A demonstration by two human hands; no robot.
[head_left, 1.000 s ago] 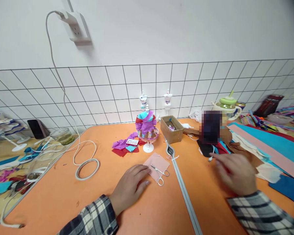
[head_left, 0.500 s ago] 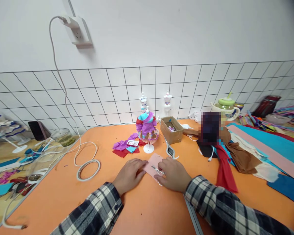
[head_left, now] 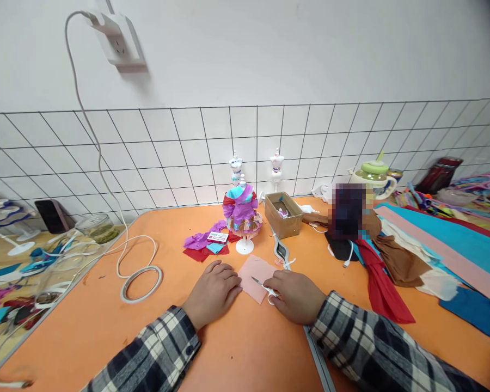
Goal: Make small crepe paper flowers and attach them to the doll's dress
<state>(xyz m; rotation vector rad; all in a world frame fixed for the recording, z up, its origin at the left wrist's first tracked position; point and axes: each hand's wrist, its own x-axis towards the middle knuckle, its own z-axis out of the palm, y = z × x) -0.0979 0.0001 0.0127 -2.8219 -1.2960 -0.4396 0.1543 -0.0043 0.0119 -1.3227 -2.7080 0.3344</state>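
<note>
On the counter (head_left: 106, 326), the left hand (head_left: 214, 294) rests palm down, well inside the left edge. Its grip is loosely bent, thumb slightly apart from the fingers; fingertips touch the left side of the pink cloth (head_left: 252, 269), and nothing is seen clamped there.

The pink cloth lies flat between the two hands, turned so that one corner faces the near side of the counter. Directly beyond it, the dressed mannequin (head_left: 242, 213) stands upright, towards the far edge.

The scissors (head_left: 258, 282) lie over the right part of the pink cloth. Their long axis runs obliquely: blade tips towards the far left corner of the counter, handles towards the near right. The handles therefore present to the right hand (head_left: 296, 296), which is the nearer hand.

The right grip is at the handles, fingers touching and partly covering them; whether it is fully closed on them cannot be told. Further right, the red fabric (head_left: 386, 288) lies well apart from the right hand.
</note>
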